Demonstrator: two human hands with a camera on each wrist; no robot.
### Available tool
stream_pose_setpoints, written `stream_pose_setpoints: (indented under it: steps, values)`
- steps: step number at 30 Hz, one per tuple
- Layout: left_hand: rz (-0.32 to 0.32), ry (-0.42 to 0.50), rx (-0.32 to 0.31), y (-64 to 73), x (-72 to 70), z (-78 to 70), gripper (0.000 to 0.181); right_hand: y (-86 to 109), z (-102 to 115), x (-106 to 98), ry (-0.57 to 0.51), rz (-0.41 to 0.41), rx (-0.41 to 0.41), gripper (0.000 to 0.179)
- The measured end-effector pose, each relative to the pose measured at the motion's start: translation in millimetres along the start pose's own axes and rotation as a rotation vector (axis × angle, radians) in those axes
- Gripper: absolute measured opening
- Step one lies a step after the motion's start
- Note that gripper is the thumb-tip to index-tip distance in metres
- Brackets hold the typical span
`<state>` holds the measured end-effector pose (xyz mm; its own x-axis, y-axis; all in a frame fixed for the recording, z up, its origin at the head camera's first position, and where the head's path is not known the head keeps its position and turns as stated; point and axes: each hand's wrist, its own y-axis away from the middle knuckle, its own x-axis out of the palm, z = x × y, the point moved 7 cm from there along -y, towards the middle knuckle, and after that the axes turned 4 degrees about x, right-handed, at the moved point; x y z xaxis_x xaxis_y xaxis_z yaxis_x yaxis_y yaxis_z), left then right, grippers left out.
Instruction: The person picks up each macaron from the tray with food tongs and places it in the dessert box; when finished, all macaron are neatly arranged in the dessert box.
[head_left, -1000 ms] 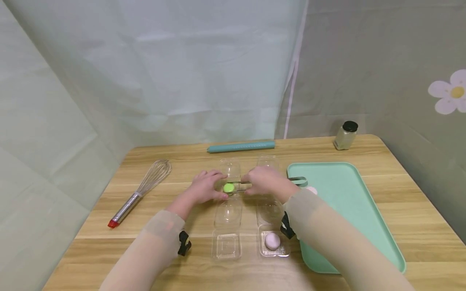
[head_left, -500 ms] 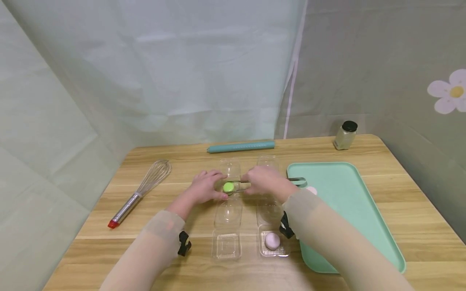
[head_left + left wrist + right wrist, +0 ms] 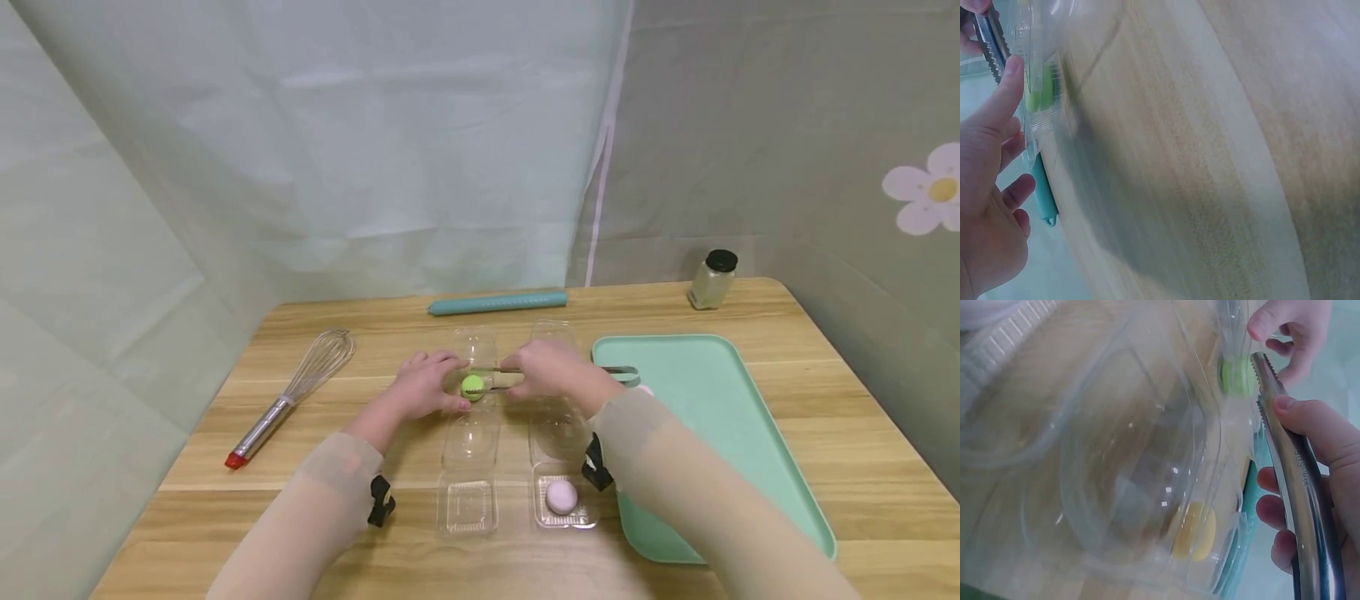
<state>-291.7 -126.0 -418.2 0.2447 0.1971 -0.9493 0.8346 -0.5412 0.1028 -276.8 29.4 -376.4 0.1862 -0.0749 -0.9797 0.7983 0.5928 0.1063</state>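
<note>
My left hand (image 3: 426,383) holds a clear plastic box (image 3: 477,346), thumb and fingers spread across its sides. A green macaron (image 3: 472,386) sits in that box; it also shows through the plastic in the right wrist view. My right hand (image 3: 549,368) grips metal tongs (image 3: 1300,462) from the right. Their serrated tips stand close over the green macaron, slightly apart with nothing between them. A yellow macaron (image 3: 1194,531) lies in another clear box, hidden behind my right hand in the head view. A pink macaron (image 3: 561,497) sits in the front right box (image 3: 547,522).
An open clear box (image 3: 469,507) lies at front left of the group. A mint tray (image 3: 742,467) at right carries a pale pink macaron (image 3: 643,389), partly covered by my wrist. A whisk (image 3: 288,400), a teal rod-shaped item (image 3: 498,303) and a black-lidded jar (image 3: 712,280) lie around.
The tongs, earlier around the green macaron, have come up off it and shifted slightly right with my right hand. The macaron stays in the box. My left hand has kept its place.
</note>
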Motion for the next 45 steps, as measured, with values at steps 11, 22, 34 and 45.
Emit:
stream_pose_setpoints:
  steps: [11,22,34,45]
  values:
    - [-0.024,-0.037,0.021,0.0,-0.5,-3.7,0.079,23.0,-17.3,-13.2,-0.036,-0.026,-0.035,0.043]
    - [-0.036,-0.020,0.035,0.1,0.6,-6.4,0.079,68.4,-56.9,-26.2,-0.122,-0.111,0.014,0.046]
    - [-0.029,0.033,0.091,12.1,-6.0,-8.4,0.089,115.4,-106.9,-21.5,-0.115,-0.186,0.080,0.043]
    - [0.036,0.040,0.158,47.7,-1.7,-20.0,0.090,152.5,-135.3,-17.6,-0.068,-0.242,0.063,0.039]
